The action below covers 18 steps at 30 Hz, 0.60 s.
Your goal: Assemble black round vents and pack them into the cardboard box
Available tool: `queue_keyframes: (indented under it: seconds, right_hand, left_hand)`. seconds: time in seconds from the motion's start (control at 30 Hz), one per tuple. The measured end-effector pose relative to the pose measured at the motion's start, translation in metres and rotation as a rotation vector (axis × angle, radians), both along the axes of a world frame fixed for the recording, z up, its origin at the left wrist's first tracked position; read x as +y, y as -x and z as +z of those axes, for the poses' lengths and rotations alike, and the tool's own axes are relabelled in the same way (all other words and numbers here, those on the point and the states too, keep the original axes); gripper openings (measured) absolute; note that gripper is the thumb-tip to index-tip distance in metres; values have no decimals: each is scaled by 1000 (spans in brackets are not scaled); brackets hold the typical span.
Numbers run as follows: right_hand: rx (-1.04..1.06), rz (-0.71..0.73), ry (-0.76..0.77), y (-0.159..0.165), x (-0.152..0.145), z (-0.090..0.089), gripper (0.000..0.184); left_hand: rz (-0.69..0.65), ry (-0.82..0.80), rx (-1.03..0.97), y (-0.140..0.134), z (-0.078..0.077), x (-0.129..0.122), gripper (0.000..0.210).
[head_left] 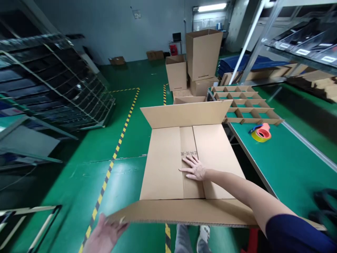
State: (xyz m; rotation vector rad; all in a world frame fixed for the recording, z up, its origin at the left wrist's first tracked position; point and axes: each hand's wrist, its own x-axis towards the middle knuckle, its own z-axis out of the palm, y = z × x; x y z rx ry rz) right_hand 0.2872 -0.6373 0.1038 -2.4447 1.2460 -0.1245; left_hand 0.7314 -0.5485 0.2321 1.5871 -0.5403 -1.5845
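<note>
A large cardboard box point(164, 165) stands in front of me. Two of its flaps lie folded inward, with a gap between them, and the far flap point(188, 114) and near flap point(184, 211) stick outward. My right hand point(194, 168) lies flat with spread fingers at the middle of the box, beside some printed characters. Low on the left, my left hand point(105, 233) is next to the near flap's left corner. It is a little blurred, its fingers are stretched out, and nothing shows in it.
A green-topped table point(284, 158) on the right carries a tape dispenser point(260, 133) and cardboard dividers point(247, 105). Tall cartons point(204, 54) stand behind the box. A loaded rack point(52, 84) is at left, a shelf point(302, 49) at right. Yellow-black tape point(116, 151) marks the floor.
</note>
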Motion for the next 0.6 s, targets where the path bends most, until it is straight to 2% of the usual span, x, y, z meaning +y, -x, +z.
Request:
queue_keyframes:
  seconds: [0.07, 0.13, 0.2, 0.23, 0.27, 0.3, 0.37, 0.4, 0.47, 0.53, 0.6]
  right_hand:
    - [7, 4, -14, -2, -6, 15, 48]
    - [-11, 22, -11, 0, -28, 40, 49]
    - [-49, 24, 45, 10, -66, 77, 55]
    - [-62, 5, 81, 18, -88, 98, 58]
    - [-68, -25, 114, 30, -112, 119, 60]
    - [-67, -61, 148, 44, -137, 140, 61]
    - [-49, -206, 248, 76, -180, 177, 64]
    - [-19, -348, 323, 91, -197, 191, 63]
    - [47, -597, 427, 116, -219, 208, 60]
    - [96, -753, 464, 128, -222, 206, 60]
    - [111, -811, 476, 127, -203, 183, 60]
  left_hand:
    - [-188, 225, -35, 20, -1, 7, 55]
    - [-399, 555, -323, 56, -16, 13, 59]
    - [-394, 891, -866, 100, -42, 5, 57]
    - [-316, 1044, -1129, 122, -57, -5, 54]
    - [-252, 1164, -1332, 143, -71, -18, 48]
    - [-232, 1215, -1469, 162, -84, -33, 45]
    - [-314, 1142, -1596, 193, -105, -64, 44]
    - [-409, 1061, -1599, 202, -113, -79, 45]
    - [-596, 912, -1555, 211, -126, -101, 47]
    - [-691, 852, -1514, 209, -134, -112, 48]
    - [-707, 825, -1503, 203, -138, -113, 49]
